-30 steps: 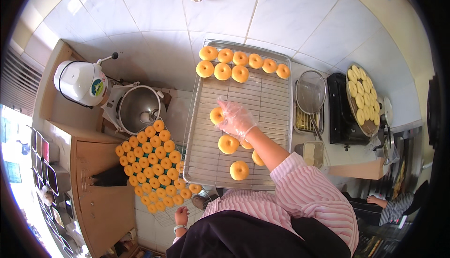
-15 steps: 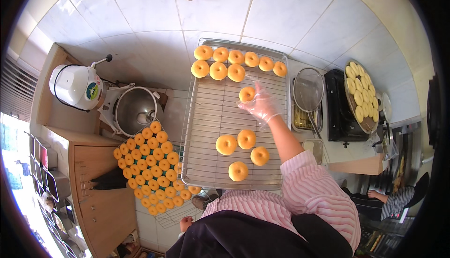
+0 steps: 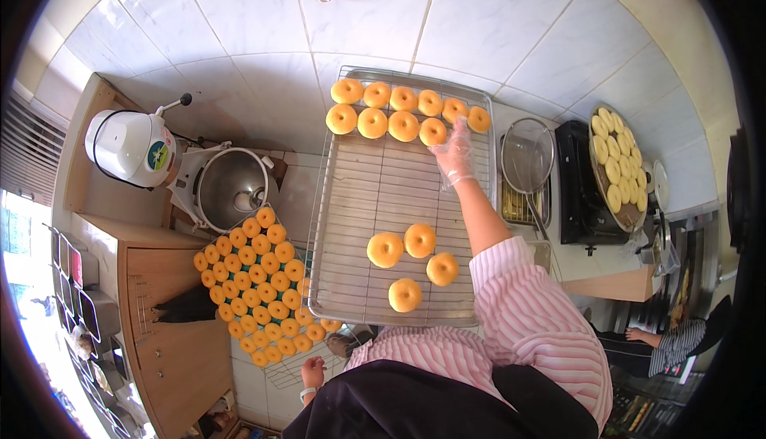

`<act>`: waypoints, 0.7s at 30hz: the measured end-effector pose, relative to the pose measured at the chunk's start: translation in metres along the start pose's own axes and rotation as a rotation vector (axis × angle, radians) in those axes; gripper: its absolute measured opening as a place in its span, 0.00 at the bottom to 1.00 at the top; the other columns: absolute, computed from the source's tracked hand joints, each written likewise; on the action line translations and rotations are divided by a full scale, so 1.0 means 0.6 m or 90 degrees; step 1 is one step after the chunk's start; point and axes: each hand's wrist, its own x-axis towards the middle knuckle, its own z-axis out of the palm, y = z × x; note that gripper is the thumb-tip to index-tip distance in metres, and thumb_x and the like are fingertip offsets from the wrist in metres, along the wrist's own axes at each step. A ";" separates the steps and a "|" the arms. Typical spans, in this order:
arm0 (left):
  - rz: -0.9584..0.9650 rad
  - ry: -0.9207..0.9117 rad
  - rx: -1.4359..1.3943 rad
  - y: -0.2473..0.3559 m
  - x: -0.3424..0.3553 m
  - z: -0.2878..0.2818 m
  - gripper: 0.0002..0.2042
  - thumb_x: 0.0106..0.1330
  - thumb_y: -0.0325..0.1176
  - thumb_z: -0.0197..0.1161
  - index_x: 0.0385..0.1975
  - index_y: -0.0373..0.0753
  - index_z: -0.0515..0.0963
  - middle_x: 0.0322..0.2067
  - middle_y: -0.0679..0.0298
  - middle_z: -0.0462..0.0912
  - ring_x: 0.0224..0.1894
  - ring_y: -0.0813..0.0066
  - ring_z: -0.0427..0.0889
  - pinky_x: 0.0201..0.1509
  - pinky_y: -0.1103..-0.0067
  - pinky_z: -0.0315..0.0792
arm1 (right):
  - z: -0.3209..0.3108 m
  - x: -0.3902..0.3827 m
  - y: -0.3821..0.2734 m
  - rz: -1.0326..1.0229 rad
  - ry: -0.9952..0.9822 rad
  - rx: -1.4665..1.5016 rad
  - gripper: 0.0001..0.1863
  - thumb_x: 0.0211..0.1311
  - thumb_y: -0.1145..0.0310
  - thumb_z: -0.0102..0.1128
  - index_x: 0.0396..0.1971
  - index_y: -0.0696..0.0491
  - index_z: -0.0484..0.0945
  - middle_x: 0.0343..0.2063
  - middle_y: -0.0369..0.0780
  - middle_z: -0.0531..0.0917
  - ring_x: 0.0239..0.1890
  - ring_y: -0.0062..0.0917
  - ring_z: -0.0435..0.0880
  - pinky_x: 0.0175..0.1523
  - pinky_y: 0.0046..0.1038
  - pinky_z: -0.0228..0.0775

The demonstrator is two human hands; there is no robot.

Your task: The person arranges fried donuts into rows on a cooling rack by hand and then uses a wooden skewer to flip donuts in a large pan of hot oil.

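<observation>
My right hand (image 3: pixel 456 156), in a clear plastic glove, reaches over a wire rack set on a metal tray (image 3: pixel 351 199). Its fingers are closed on a golden ring doughnut (image 3: pixel 433 132) at the right end of the second row. Beyond it lies the back row of doughnuts (image 3: pixel 403 99), several side by side. Nearer to me, a loose group of doughnuts (image 3: pixel 420 240) rests on the rack. My left hand (image 3: pixel 313 371) hangs low beside my body, away from the rack, its bare fingers loosely curled with nothing visible in them.
Left of the tray, a lower rack (image 3: pixel 267 279) is full of doughnuts. A white mixer (image 3: pixel 132 148) with a steel bowl (image 3: pixel 231 187) stands behind it. To the right are a strainer (image 3: pixel 527 152), a black stove (image 3: pixel 574 191) and a round tray of pale rings (image 3: pixel 616 160). Another person's arm (image 3: pixel 645 337) shows far right.
My right hand has moved away from me with the doughnut, from the middle of the rack to the end of the second row. My left hand has risen slightly.
</observation>
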 end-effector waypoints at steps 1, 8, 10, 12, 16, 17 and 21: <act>-0.006 0.000 -0.025 -0.009 -0.001 0.000 0.11 0.60 0.29 0.56 0.37 0.28 0.76 0.28 0.59 0.81 0.26 0.73 0.81 0.29 0.80 0.75 | 0.000 -0.003 0.001 0.039 0.009 -0.050 0.42 0.40 0.74 0.69 0.58 0.62 0.57 0.47 0.52 0.73 0.51 0.44 0.72 0.56 0.36 0.66; -0.118 -0.082 -0.042 -0.058 0.012 -0.009 0.11 0.61 0.30 0.55 0.36 0.28 0.76 0.27 0.59 0.81 0.26 0.73 0.81 0.29 0.80 0.75 | 0.003 -0.003 -0.002 0.131 -0.036 -0.008 0.40 0.41 0.76 0.68 0.57 0.62 0.58 0.41 0.46 0.77 0.40 0.30 0.79 0.46 0.29 0.72; -0.115 -0.076 -0.023 -0.050 0.009 -0.009 0.11 0.61 0.30 0.55 0.37 0.29 0.76 0.27 0.58 0.81 0.26 0.73 0.81 0.29 0.80 0.74 | -0.004 -0.005 -0.014 0.156 -0.013 0.029 0.38 0.42 0.75 0.67 0.56 0.63 0.60 0.39 0.45 0.78 0.38 0.28 0.80 0.45 0.28 0.72; -0.046 -0.015 0.027 -0.037 0.005 -0.004 0.11 0.61 0.30 0.56 0.37 0.29 0.76 0.28 0.58 0.81 0.26 0.73 0.81 0.29 0.80 0.74 | -0.031 -0.028 -0.035 0.102 -0.082 0.048 0.37 0.43 0.72 0.68 0.55 0.61 0.62 0.39 0.45 0.79 0.40 0.28 0.79 0.46 0.27 0.71; -0.052 0.000 -0.038 -0.013 0.011 0.001 0.12 0.60 0.31 0.56 0.38 0.29 0.76 0.29 0.57 0.81 0.28 0.73 0.81 0.32 0.80 0.75 | -0.134 -0.109 -0.103 0.142 -0.535 0.057 0.38 0.44 0.66 0.68 0.57 0.56 0.62 0.44 0.47 0.77 0.46 0.32 0.77 0.51 0.30 0.69; -0.006 -0.001 -0.051 -0.011 0.012 0.002 0.12 0.60 0.30 0.56 0.38 0.29 0.76 0.29 0.57 0.82 0.27 0.73 0.81 0.32 0.79 0.75 | -0.157 -0.135 -0.123 0.080 -0.645 0.065 0.38 0.45 0.65 0.67 0.58 0.54 0.61 0.46 0.50 0.76 0.47 0.35 0.76 0.52 0.30 0.69; -0.010 -0.010 -0.018 -0.012 0.016 0.003 0.12 0.61 0.30 0.56 0.38 0.28 0.76 0.27 0.57 0.82 0.26 0.73 0.81 0.31 0.79 0.76 | -0.187 -0.205 -0.171 -0.136 -0.592 -0.098 0.39 0.45 0.66 0.67 0.59 0.53 0.60 0.51 0.51 0.71 0.55 0.38 0.70 0.59 0.32 0.63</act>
